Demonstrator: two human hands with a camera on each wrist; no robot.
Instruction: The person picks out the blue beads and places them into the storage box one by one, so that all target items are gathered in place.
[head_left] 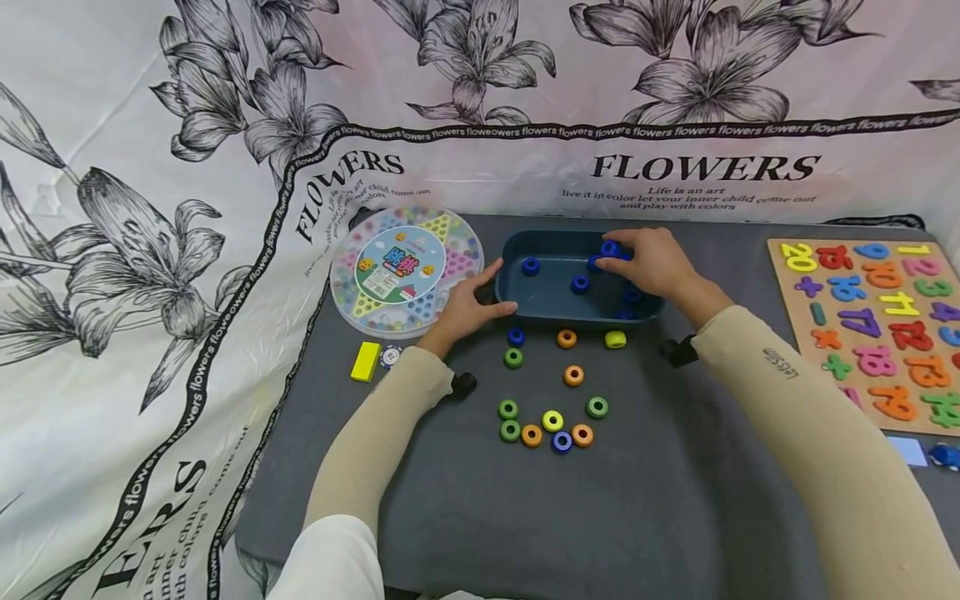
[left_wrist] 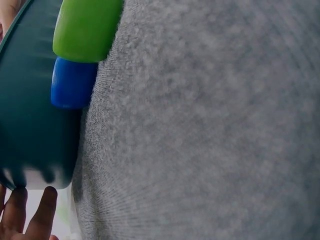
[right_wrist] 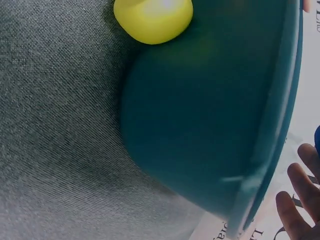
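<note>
A dark blue-green tray (head_left: 551, 304) lies near the back of the table with several blue ring beads (head_left: 580, 284) in it. My left hand (head_left: 467, 307) rests against the tray's left end, thumb and fingers spread. Over the tray's right part, my right hand (head_left: 651, 262) pinches a blue bead (head_left: 610, 248) at its fingertips. Just in front of the tray sit a blue bead (head_left: 516, 337), a green bead (head_left: 513, 357), an orange bead (head_left: 566, 338) and a yellow bead (head_left: 615, 339). The right wrist view shows that yellow bead (right_wrist: 154, 20) close to the tray wall.
More beads in green, orange, yellow and blue (head_left: 562, 442) lie nearer on the grey table. A round patterned game box (head_left: 345, 283) is left of the tray, with a yellow block (head_left: 365, 362) and a chip (head_left: 390, 357) below. A number board (head_left: 806, 333) lies at the right.
</note>
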